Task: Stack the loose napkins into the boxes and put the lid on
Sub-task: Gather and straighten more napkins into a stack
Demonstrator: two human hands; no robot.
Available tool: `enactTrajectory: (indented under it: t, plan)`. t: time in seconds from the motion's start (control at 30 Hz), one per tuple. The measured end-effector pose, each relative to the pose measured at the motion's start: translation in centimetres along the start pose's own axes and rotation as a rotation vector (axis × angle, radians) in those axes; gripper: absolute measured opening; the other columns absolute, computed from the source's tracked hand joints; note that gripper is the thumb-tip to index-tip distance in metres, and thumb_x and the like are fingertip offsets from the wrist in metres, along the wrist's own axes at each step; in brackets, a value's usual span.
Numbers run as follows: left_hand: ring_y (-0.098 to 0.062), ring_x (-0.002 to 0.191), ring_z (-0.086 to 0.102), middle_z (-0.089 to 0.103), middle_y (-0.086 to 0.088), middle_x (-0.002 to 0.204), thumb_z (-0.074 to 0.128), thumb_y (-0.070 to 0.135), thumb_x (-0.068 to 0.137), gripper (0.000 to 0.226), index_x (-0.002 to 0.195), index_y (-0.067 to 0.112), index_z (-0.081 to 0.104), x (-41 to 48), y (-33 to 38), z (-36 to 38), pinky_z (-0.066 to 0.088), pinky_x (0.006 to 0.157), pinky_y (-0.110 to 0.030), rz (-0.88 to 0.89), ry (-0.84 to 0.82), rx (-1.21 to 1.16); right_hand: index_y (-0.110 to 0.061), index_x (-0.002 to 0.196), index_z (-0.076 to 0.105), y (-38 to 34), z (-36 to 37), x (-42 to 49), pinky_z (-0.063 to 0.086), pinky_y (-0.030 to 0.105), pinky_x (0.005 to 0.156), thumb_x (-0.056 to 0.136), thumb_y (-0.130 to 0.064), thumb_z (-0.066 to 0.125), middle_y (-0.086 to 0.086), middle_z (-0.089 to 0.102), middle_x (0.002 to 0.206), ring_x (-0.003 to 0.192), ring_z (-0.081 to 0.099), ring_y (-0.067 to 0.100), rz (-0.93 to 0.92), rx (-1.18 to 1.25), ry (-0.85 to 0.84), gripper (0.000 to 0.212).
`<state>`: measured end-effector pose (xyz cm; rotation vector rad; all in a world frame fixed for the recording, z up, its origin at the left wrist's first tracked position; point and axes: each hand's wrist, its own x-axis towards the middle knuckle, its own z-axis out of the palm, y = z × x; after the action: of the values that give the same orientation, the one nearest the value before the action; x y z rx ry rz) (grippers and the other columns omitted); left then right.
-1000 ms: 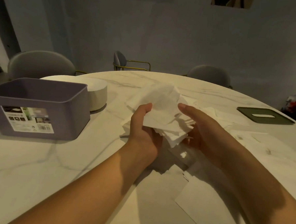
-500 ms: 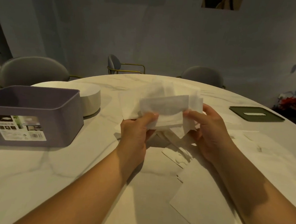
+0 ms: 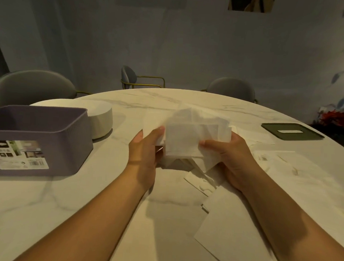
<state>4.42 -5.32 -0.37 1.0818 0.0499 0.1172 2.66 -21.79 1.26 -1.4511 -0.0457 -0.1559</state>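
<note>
Over mid-counter: I am watching a bundle of napkins [image 3: 188, 135] being held up off the counter [image 3: 63, 214], between both grips.
Left grip [image 3: 144, 149]: pinching the bundle's left edge, thumb tip lying against the sheets.
Right grip [image 3: 231, 157]: pinching the bundle's right edge, thumb pressing on the near face, fingers going behind the sheets.
Loose napkins [image 3: 231, 233]: lying scattered flat on the counter, under and to the right of the grips.
Purple box [image 3: 37, 143]: sitting open at the left, label facing me; I am not seeing its inside.
White round container [image 3: 100, 118]: standing just behind the purple box; whether touching, I cannot tell.
Green lid [image 3: 290, 131]: lying flat at the far right, well apart from the purple box.
</note>
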Motion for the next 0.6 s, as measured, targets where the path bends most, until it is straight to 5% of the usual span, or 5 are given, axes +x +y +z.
enactTrajectory:
  t: [0.13, 0.3, 0.47, 0.6]
  plan:
    - [-0.026, 0.092, 0.067, 0.071, -0.007, 0.104, 0.058, 0.015, 0.092, 0.010, 0.098, 0.019, 0.066, 0.5, 0.2, -0.2, 0.058, 0.075, -0.036, -0.014, 0.039, 0.033, -0.019, 0.104, 0.062, 0.1, -0.1, 0.0, 0.057, 0.039, 0.079, 0.078, -0.002, 0.068, 0.008, 0.068, 0.096, 0.091, 0.065, 0.026, 0.020, -0.006, -0.013, 0.032]
    - [-0.017, 0.086, 0.066, 0.070, 0.005, 0.093, 0.057, 0.015, 0.093, 0.016, 0.093, 0.030, 0.063, 0.7, 0.2, -0.2, 0.056, 0.066, -0.029, 0.061, 0.025, 0.078, -0.016, 0.107, 0.064, 0.0, -0.3, 0.1, 0.058, 0.033, 0.071, 0.081, 0.001, 0.066, 0.006, 0.071, 0.094, 0.083, 0.069, 0.019, 0.028, 0.004, -0.048, 0.031]
    - [-0.018, 0.086, 0.063, 0.060, 0.008, 0.101, 0.055, 0.021, 0.095, 0.022, 0.115, 0.029, 0.053, 0.8, 1.3, -0.4, 0.057, 0.064, -0.030, 0.089, 0.120, 0.063, -0.012, 0.108, 0.060, 0.0, -0.6, 0.4, 0.058, 0.034, 0.071, 0.084, -0.001, 0.062, 0.015, 0.067, 0.098, 0.082, 0.066, 0.024, 0.108, 0.022, -0.008, 0.026]
    - [-0.015, 0.073, 0.070, 0.061, 0.003, 0.105, 0.055, 0.020, 0.095, 0.027, 0.120, 0.026, 0.047, 0.4, 2.6, -0.7, 0.053, 0.051, -0.020, 0.047, 0.106, -0.137, -0.006, 0.119, 0.054, 0.0, -0.7, 0.6, 0.054, 0.028, 0.047, 0.086, -0.003, 0.061, 0.017, 0.066, 0.098, 0.076, 0.066, 0.026, 0.177, 0.094, 0.058, 0.033]
